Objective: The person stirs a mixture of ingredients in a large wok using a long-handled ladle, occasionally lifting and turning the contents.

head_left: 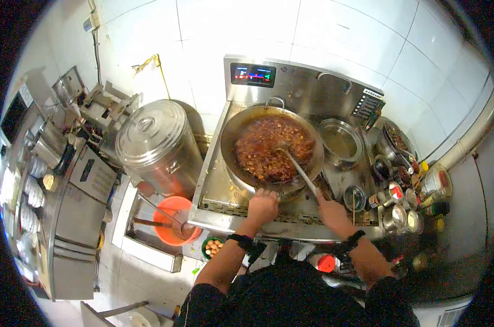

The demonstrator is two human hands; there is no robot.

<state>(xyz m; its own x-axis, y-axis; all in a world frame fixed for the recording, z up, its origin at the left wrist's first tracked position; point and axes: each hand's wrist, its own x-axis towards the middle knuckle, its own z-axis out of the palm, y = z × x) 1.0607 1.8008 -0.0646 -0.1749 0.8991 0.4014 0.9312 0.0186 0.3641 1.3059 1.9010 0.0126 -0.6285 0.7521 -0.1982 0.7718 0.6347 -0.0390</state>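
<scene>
A large steel wok point(229, 155) sits on the stove, holding a reddish-brown, chunky, saucy mixture point(266, 144). My left hand point(264, 207) is closed at the wok's near edge; its fingers cover whatever part they grip there. In my right hand point(333, 213) is the long handle of a metal ladle point(299, 168), slanting down and left into the food. The ladle's head is partly sunk in the mixture near the wok's middle. A loop handle point(276, 101) shows on the wok's far rim.
Right of the wok stand a round pot point(341, 143) of liquid, a small dark bowl point(355, 198) and several seasoning containers point(399, 215). On the left are a tall lidded steel pot point(154, 139), an orange bucket point(176, 207) and a basket of eggs point(212, 248). A control panel point(253, 75) is behind.
</scene>
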